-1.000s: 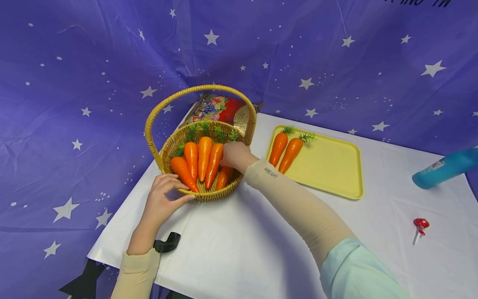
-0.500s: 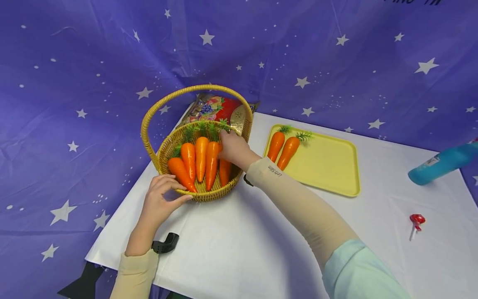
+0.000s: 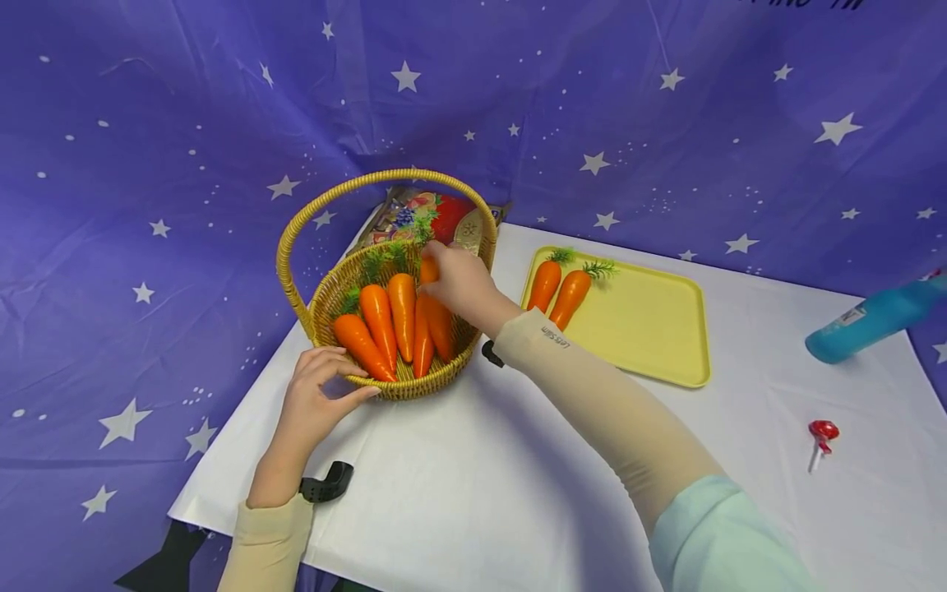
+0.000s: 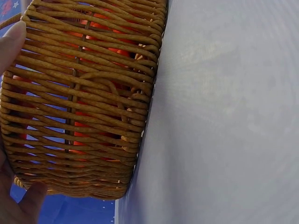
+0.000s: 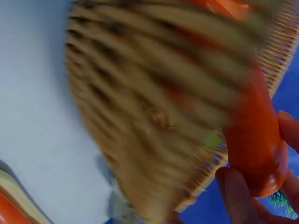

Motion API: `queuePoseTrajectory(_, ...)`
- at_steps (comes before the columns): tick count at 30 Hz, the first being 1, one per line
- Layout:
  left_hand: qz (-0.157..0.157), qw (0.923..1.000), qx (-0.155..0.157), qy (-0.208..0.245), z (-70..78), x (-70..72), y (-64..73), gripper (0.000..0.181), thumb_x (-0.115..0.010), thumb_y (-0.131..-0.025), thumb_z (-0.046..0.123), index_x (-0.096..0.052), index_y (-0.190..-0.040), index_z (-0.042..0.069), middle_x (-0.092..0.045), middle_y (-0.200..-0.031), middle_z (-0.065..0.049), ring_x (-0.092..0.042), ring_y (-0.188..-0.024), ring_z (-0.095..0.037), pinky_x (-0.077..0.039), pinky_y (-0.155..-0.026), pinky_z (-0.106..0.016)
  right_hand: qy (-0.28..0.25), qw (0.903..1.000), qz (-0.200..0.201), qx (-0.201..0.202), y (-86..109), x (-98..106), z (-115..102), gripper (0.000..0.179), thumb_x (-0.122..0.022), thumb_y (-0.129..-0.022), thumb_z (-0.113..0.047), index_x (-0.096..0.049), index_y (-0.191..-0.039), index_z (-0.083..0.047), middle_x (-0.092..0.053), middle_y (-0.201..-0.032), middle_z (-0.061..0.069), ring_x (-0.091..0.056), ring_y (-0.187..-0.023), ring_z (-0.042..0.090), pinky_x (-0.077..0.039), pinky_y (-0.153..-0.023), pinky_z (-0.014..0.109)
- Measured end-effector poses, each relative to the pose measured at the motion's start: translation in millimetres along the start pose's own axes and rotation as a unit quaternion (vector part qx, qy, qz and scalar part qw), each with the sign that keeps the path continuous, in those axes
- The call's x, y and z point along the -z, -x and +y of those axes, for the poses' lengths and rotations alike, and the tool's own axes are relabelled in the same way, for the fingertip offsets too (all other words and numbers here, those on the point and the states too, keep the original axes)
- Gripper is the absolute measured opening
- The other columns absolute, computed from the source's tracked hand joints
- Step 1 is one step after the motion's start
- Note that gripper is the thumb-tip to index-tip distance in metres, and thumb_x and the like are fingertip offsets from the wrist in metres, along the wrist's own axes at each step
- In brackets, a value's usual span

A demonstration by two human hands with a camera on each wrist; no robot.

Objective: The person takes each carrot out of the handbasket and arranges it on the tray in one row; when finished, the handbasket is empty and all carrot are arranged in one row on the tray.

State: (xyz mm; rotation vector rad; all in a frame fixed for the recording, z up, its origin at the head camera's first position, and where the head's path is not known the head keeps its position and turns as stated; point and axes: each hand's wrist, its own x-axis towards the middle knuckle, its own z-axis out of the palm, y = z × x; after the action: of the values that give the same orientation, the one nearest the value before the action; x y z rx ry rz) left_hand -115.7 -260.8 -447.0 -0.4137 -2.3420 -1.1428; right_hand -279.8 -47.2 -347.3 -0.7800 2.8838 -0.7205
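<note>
A yellow wicker basket point(image 3: 414, 390) with a tall arched handle stands on the white table, with several orange carrots point(image 3: 376, 325) fanned inside it. At its front left, my left hand point(image 3: 314, 403) holds the rim between thumb and fingers; the left wrist view shows that hand against the woven wall point(image 4: 79, 121). My right hand point(image 3: 468, 284) grips a carrot point(image 5: 257, 135) near its leafy end, at the right side of the basket. That carrot's tip points down into the basket, partly in front of another carrot. Green tops are partly hidden along the back.
Right of the basket lies a yellow tray point(image 3: 651, 329) bearing two carrots point(image 3: 572, 298). Behind the basket rests a shiny bag with printed fruit point(image 3: 451, 215). A teal bottle point(image 3: 866, 329) and a red lollipop point(image 3: 824, 431) are farther right. A starry purple cloth point(image 3: 592, 99) hangs behind.
My right hand has lifted the carrot up and slightly left, so it now overlaps the neighbouring carrot. The left hand stays at the basket rim. The head view has shifted slightly.
</note>
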Motion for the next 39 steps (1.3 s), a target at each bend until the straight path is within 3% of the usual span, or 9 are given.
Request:
queuePoseTrajectory(9,-0.001,1.0000,0.008,0.000,1.8,0.6,-0.5,0.031,-0.090,-0.060,0.002,-0.073,-0.084,0.011,-0.067,-0.091,-0.005,-0.049,-0.112,-0.028,-0.032,-0.101,-0.036,-0.088,0.9960,0.007,0.013,16.7,37.6,-22.3,0.053,-0.076,-0.084,-0.033,-0.057,-0.131,-0.018,-0.061,-0.121,0.000,-0.058,-0.099,0.015,-0.050,-0.082,0.028)
queuePoseTrajectory(20,-0.005,0.9999,0.005,-0.008,4.6,-4.4,-2.4,0.032,-0.091,-0.058,0.001,-0.073,-0.083,0.010,-0.067,-0.089,-0.004,-0.049,-0.111,-0.028,-0.032,-0.101,-0.034,-0.171,0.9851,-0.015,0.011,79.0,80.3,-0.7,0.052,-0.078,-0.082,-0.034,-0.058,-0.129,-0.022,-0.058,-0.114,-0.003,-0.060,-0.084,0.016,-0.053,-0.068,0.029)
queuePoseTrajectory(24,-0.002,0.9997,0.020,-0.010,6.1,-0.1,-1.3,0.032,-0.090,-0.058,-0.001,-0.073,-0.083,0.009,-0.066,-0.093,-0.009,-0.048,-0.112,-0.027,-0.031,-0.101,-0.030,-0.185,0.9827,-0.007,0.001,102.1,97.9,18.0,0.051,-0.079,-0.082,-0.029,-0.059,-0.128,-0.021,-0.057,-0.119,-0.003,-0.062,-0.087,0.016,-0.054,-0.069,0.031)
queuePoseTrajectory(29,-0.003,0.9989,0.042,-0.020,8.0,3.7,-1.7,0.033,-0.090,-0.058,-0.002,-0.073,-0.084,0.011,-0.065,-0.098,-0.013,-0.046,-0.113,-0.022,-0.030,-0.100,-0.027,-0.188,0.9803,0.030,-0.053,122.6,122.1,57.5,0.051,-0.079,-0.081,-0.028,-0.060,-0.127,-0.020,-0.057,-0.122,0.001,-0.063,-0.091,0.021,-0.055,-0.072,0.035)
queuePoseTrajectory(34,-0.008,0.9980,0.058,-0.026,9.3,3.5,-0.1,0.033,-0.090,-0.058,-0.001,-0.073,-0.084,0.011,-0.063,-0.104,-0.015,-0.044,-0.115,-0.017,-0.030,-0.099,-0.031,-0.170,0.9767,0.058,-0.117,128.1,138.6,105.6,0.053,-0.078,-0.083,-0.032,-0.058,-0.129,-0.016,-0.056,-0.122,0.006,-0.059,-0.097,0.028,-0.052,-0.080,0.040)
queuePoseTrajectory(39,-0.011,0.9981,0.053,-0.028,8.2,-1.8,-0.3,0.035,-0.090,-0.057,-0.003,-0.073,-0.083,0.010,-0.063,-0.105,-0.015,-0.043,-0.115,-0.016,-0.030,-0.100,-0.032,-0.155,0.9699,0.062,-0.177,127.4,138.7,147.0,0.059,-0.076,-0.083,-0.039,-0.054,-0.132,-0.013,-0.054,-0.123,0.014,-0.053,-0.105,0.032,-0.050,-0.083,0.045)
